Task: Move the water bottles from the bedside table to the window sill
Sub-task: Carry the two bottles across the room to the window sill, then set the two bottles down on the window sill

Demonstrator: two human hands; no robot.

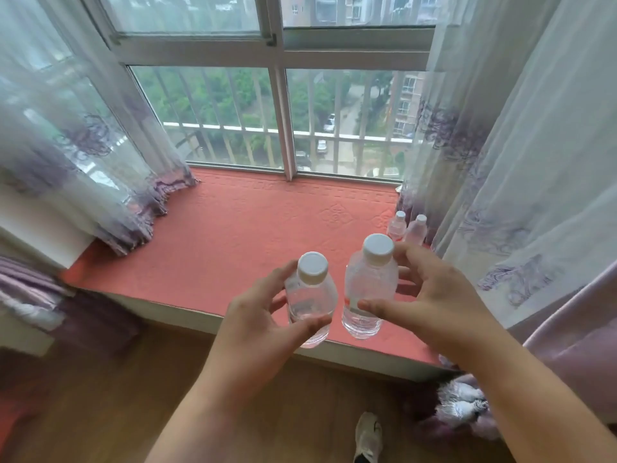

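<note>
I hold two clear water bottles with white caps upright over the front edge of the window sill [233, 235], which is covered by a red quilted mat. My left hand [257, 329] grips the left bottle [312, 295] around its body. My right hand [430, 299] grips the right bottle [369, 285], thumb in front and fingers behind. Whether either bottle rests on the mat I cannot tell. Two more capped bottles [398, 225] [417, 228] stand upright at the sill's right end, beside the curtain.
Sheer purple-patterned curtains hang at the left [83, 162] and right [500, 162] ends of the sill, in front of the window [283, 128]. Below is wooden floor [117, 396], with a white shoe [367, 436] and a curtain tassel [460, 406].
</note>
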